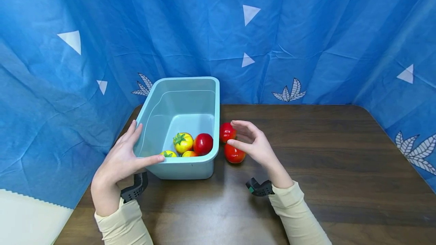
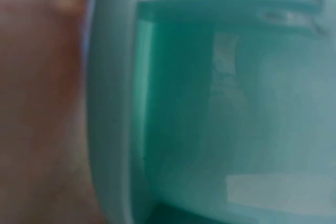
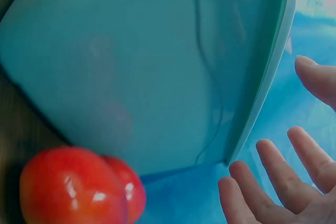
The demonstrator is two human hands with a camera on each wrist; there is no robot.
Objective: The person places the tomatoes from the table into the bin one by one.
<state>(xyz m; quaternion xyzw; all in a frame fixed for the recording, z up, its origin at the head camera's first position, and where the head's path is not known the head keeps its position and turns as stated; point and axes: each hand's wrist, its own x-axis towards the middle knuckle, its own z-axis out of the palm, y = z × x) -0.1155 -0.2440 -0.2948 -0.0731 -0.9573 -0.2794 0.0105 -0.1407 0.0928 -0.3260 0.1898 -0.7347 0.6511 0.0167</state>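
Observation:
A light teal plastic bin (image 1: 195,167) stands on the table. My left hand (image 1: 119,160) rests at its near left corner, fingers straight along the left side and thumb on the front rim. The left wrist view is blurred and filled mostly by the teal bin wall (image 2: 107,103). Inside lie a yellow tomato (image 1: 184,143) with a green leafy top, a dark red round fruit (image 1: 203,144) and other partly hidden yellow fruits. My right hand (image 1: 253,143) hovers with spread, relaxed fingers beside two shiny red tomato-like fruits (image 1: 235,153) outside the bin, holding nothing.
The dark wooden table (image 1: 316,154) extends to the right of the bin. A blue cloth (image 1: 190,22) with white triangles and leaf prints hangs behind and at both sides. Something white (image 1: 27,218) lies at the lower left.

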